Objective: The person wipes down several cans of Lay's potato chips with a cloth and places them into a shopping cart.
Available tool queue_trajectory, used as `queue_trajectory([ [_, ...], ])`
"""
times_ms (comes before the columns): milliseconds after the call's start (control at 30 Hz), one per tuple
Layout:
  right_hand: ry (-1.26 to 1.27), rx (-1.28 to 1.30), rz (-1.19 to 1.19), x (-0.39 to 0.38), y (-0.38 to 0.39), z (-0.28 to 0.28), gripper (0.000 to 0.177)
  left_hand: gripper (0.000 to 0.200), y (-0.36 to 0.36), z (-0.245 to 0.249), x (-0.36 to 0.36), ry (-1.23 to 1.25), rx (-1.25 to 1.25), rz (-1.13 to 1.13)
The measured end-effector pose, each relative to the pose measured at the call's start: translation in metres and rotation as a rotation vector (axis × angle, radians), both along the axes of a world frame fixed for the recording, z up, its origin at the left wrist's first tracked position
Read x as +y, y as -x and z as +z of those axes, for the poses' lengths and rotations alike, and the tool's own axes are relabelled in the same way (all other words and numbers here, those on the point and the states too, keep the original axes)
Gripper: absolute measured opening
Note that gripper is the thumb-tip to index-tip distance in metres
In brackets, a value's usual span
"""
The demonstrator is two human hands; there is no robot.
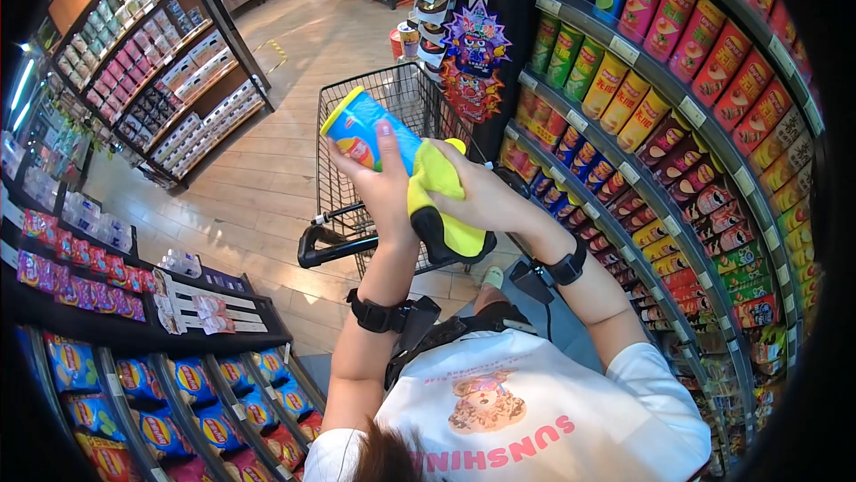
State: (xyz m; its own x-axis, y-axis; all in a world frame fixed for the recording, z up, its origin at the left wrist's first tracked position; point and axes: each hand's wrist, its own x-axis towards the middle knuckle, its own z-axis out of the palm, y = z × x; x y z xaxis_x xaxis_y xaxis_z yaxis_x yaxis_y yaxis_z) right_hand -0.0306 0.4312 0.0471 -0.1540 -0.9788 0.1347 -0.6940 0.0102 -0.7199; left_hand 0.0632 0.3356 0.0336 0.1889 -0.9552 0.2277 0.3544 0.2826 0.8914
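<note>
Wire shopping cart is standing on the wooden floor mid-aisle. Rows of crisp canisters are filling the shelving at right. Blue snack bags are lining the racks at lower left. Paper masks are hanging beyond the cart, and boxed goods are occupying the far shelves at upper left.

A supermarket aisle. Price-tagged shelves of crisp tubes fill the right of the frame, bagged crisps the lower left; a wire shopping trolley stands at centre
</note>
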Motion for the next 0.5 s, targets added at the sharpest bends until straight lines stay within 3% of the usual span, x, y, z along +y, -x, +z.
queue_trajectory([
  [67,0.095,-0.516,0.122,-0.005,0.008,-0.018,0.067,0.051,-0.017,0.022,0.009,-0.171,0.041,-0.617],
  [100,0.060,-0.715,0.142,-0.003,0.012,-0.021,0.064,0.045,-0.019,0.024,0.010,-0.168,0.131,-0.724],
  [200,-0.057,-1.111,0.104,0.008,0.021,-0.025,0.058,0.054,-0.028,0.030,-0.001,-0.117,0.148,-0.900],
  [233,-0.121,-1.373,-0.002,0.014,0.020,-0.023,0.052,0.061,-0.029,0.029,-0.003,-0.136,0.096,-0.926],
  [267,0.055,-1.586,0.097,0.011,0.015,-0.038,0.052,0.061,-0.028,0.029,-0.001,-0.133,0.099,-0.922],
  [333,0.183,-1.500,0.061,0.000,0.005,-0.031,0.049,0.065,-0.022,0.028,0.014,-0.103,-0.138,-0.879],
  [400,0.433,-1.323,-0.019,-0.010,-0.010,-0.019,0.044,0.067,-0.007,0.011,0.028,0.427,-0.340,-0.566],
  [467,0.672,-1.129,-0.100,-0.016,-0.016,-0.013,0.040,0.072,-0.009,0.002,0.039,0.505,-0.546,-0.328],
  [500,0.528,-1.078,-0.248,-0.018,-0.009,-0.009,0.041,0.081,-0.011,0.003,0.042,0.531,-0.627,-0.310],
])
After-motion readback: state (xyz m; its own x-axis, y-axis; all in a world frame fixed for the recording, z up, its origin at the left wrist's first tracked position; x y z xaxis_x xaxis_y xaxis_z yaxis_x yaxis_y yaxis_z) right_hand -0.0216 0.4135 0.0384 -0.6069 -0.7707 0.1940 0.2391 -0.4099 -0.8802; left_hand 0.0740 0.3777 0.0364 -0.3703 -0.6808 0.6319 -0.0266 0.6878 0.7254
